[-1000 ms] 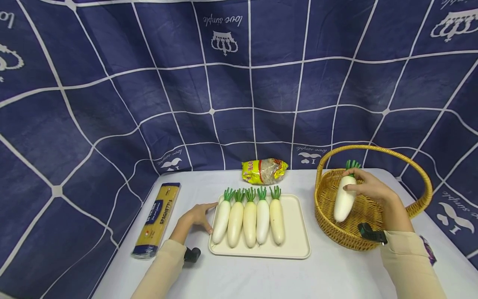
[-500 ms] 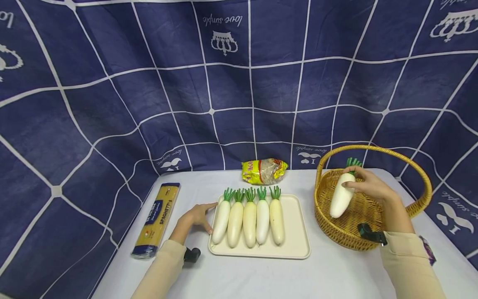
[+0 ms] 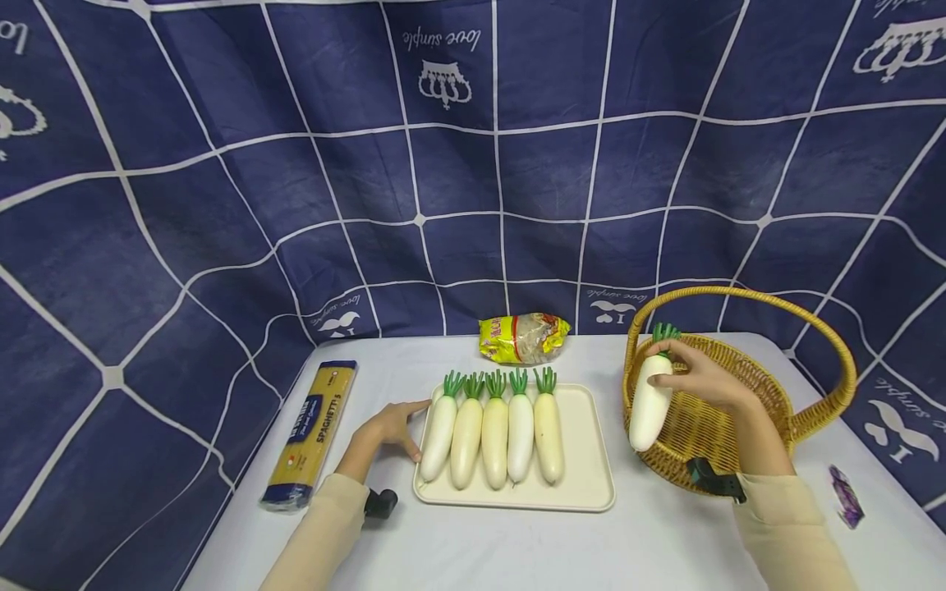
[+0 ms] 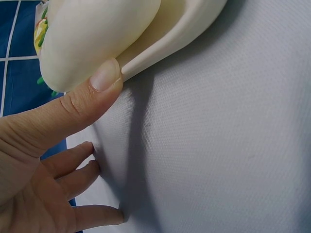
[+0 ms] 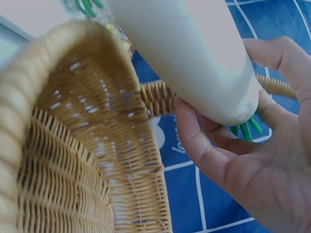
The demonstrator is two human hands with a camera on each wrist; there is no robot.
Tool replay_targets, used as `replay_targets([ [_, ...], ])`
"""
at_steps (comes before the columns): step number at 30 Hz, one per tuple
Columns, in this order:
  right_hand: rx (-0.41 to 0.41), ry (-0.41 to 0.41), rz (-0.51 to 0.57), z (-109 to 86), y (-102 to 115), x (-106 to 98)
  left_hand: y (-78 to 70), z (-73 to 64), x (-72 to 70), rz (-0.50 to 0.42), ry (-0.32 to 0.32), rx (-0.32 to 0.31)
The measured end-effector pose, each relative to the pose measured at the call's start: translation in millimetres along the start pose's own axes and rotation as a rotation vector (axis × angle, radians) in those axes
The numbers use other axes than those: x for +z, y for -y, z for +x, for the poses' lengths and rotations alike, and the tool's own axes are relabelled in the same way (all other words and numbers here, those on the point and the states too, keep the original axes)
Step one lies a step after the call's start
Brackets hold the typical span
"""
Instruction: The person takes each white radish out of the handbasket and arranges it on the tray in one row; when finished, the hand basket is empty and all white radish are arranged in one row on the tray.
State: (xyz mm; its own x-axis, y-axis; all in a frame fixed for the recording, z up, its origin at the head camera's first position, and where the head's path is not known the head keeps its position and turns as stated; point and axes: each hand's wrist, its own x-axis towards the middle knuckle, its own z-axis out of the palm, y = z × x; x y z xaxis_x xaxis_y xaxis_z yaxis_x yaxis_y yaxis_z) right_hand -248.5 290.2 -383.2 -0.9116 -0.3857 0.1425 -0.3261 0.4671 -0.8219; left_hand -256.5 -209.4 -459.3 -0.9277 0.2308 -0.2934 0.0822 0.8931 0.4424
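Note:
My right hand (image 3: 702,376) grips a white radish (image 3: 650,410) close to its green leafy end, over the left rim of the wicker basket (image 3: 761,373). In the right wrist view, thumb and fingers wrap that end of the radish (image 5: 194,53), beside the basket wall (image 5: 92,160). Several more white radishes (image 3: 495,443) lie in a row on a cream tray (image 3: 587,460), leaves pointing away. At the tray's left edge rests my left hand (image 3: 390,427), fingers spread. Its thumb (image 4: 82,99) touches the tray rim beside the leftmost radish in the left wrist view.
A spaghetti packet (image 3: 310,435) lies at the left of the white table. Behind the tray is a yellow food bag (image 3: 525,338). A small purple packet (image 3: 846,497) lies right of the basket, whose tall handle (image 3: 739,292) arches up. Blue checked cloth (image 3: 458,180) hangs behind.
My right hand has moved left with the radish, from over the basket's inside to its left rim. The left hand and the tray have stayed put.

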Motion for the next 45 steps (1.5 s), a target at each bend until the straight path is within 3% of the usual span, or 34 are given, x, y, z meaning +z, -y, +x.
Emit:
replay_targets([
  [17, -0.022, 0.049, 0.073, 0.3, 8.6, 36.2, -1.6, -0.5, -0.5, 0.003, 0.008, -0.004],
  [27, -0.035, 0.141, 0.149, 3.1, 7.5, 56.4, -0.7, -0.6, 0.2, 0.013, 0.007, 0.002],
  [39, -0.094, 0.126, 0.026, 22.3, 8.5, 83.0, -1.0, 0.5, 0.3, -0.004, 0.010, -0.006],
  [45, -0.075, 0.116, -0.040, 33.0, 5.2, 98.9, -0.1, 0.2, 0.1, -0.005, 0.008, 0.000],
])
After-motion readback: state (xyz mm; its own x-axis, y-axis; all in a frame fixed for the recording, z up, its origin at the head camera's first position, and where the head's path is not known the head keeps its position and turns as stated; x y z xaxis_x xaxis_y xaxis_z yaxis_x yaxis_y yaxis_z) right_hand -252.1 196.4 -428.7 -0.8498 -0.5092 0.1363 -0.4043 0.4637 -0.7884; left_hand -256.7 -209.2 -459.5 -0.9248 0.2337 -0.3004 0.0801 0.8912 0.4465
